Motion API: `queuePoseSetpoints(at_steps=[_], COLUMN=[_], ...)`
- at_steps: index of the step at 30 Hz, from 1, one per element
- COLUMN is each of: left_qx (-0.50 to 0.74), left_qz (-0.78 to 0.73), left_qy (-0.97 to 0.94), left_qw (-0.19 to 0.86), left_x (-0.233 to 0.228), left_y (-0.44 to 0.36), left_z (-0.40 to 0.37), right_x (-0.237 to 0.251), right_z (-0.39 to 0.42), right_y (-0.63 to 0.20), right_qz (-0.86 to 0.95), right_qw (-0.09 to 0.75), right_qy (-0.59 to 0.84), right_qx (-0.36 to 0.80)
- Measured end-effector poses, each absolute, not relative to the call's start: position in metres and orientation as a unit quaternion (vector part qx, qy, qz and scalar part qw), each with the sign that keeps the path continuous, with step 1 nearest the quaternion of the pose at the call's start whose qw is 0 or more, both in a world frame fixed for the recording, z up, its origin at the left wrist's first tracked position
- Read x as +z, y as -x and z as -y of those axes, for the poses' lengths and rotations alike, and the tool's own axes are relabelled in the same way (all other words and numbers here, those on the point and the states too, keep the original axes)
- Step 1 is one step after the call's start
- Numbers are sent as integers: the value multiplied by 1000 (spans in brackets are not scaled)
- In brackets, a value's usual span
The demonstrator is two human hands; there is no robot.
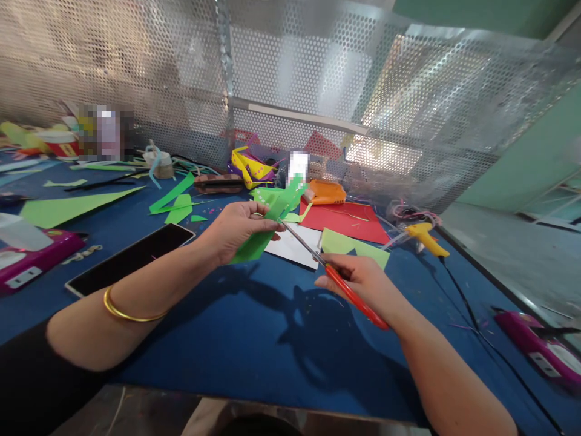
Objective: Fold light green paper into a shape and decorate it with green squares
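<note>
My left hand [242, 229] pinches a strip of green paper [254, 247] between thumb and fingers, above the middle of the blue table [254, 327]. My right hand [358, 278] is closed round red-handled scissors [354, 298]. Their blades point up and left, with the tips at the green paper beside my left thumb. Whether the blades are parted there I cannot make out. Below and behind the hands lie a white sheet [297, 247], a light green piece [363, 248] and a red sheet [358, 223].
A phone [131, 260] lies left of my left forearm. On the right are a yellow glue gun [429, 239] with a black cord and a purple power strip [540, 345]. Another purple power strip [40, 257] is at left. A perforated metal screen [295, 72] stands behind.
</note>
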State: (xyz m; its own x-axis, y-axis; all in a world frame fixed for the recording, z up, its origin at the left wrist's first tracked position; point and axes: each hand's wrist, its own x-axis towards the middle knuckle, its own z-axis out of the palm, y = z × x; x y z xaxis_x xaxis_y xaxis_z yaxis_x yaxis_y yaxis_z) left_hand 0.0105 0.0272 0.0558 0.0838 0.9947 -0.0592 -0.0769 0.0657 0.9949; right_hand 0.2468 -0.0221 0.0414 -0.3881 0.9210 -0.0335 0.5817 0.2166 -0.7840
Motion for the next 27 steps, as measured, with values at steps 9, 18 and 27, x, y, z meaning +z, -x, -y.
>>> queuePoseSetpoints(at_steps=[9, 18, 27], left_qx=[459, 428, 419], left_qz=[-476, -477, -484], left_qy=[-469, -491, -477], left_qw=[586, 590, 602], left_x=[56, 54, 53], left_y=[-8, -4, -5], left_z=[-29, -32, -34], right_x=[39, 33, 39], right_z=[18, 16, 20], right_y=[-250, -254, -252], right_qz=[765, 774, 774], right_qw=[212, 218, 207], right_qy=[506, 499, 505], right_qx=[338, 322, 321])
